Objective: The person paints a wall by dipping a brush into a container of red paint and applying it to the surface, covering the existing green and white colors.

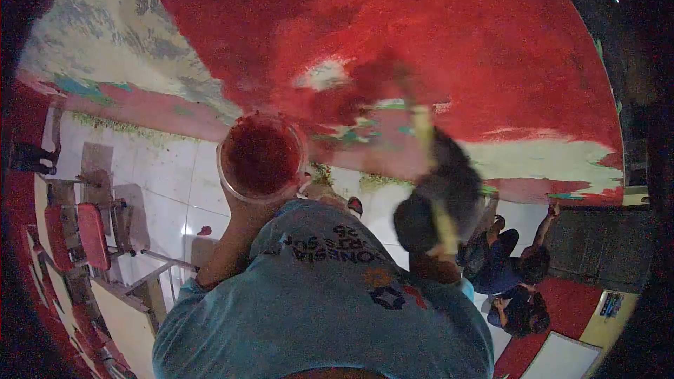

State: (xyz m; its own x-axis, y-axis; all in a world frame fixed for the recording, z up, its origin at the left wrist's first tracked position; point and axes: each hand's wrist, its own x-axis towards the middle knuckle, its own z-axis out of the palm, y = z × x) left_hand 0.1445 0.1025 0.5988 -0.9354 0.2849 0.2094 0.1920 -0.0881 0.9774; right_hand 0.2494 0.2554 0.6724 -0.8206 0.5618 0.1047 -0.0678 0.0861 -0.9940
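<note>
A round clear container of red paint point(261, 154) is held up in front of my chest by my left hand point(247, 205), which is mostly hidden beneath it. Toward the right, my right hand point(437, 258) is closed around a pale yellow handle point(440, 221), blurred by motion. The handle reaches up to the wall, where its far end is smeared and hard to make out. Wet-looking red paint covers much of the wall point(449, 42), with pale and green patches low down and a small pale patch near the middle.
Red chairs point(93, 236) and a wooden table top point(125, 312) stand at the left on white floor tiles point(165, 168). Several other people point(502, 263) are close by at the right, one with a raised hand point(554, 210) at the wall's lower edge. A dark head overlaps the handle.
</note>
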